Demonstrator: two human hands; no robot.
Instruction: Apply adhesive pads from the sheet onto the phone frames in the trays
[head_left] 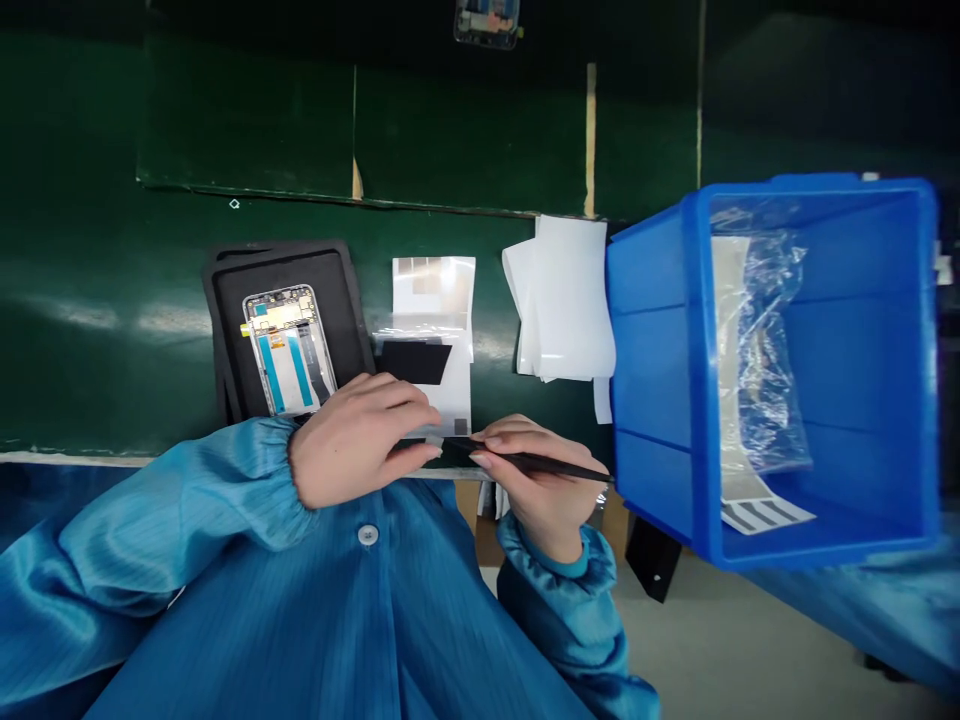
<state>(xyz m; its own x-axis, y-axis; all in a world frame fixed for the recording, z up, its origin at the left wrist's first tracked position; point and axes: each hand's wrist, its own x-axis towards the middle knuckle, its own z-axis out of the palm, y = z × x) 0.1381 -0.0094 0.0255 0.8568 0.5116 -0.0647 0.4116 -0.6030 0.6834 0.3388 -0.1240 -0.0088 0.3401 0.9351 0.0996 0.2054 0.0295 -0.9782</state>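
My left hand (358,438) has its fingers curled and pinched together at the near edge of a white backing sheet (442,330) that carries a black patch (415,360). What the fingertips pinch is too small to make out. My right hand (536,480) grips thin black tweezers (525,462), their tip pointing left and meeting the left fingertips. An opened phone frame (286,348) with blue strips lies in a black tray (341,300) just left of my left hand.
A stack of white sheets (562,300) lies to the right of the backing sheet. A blue plastic bin (787,370) with clear film and striped sheets stands at the right. The green table mat (112,300) ends at a near edge by my sleeves.
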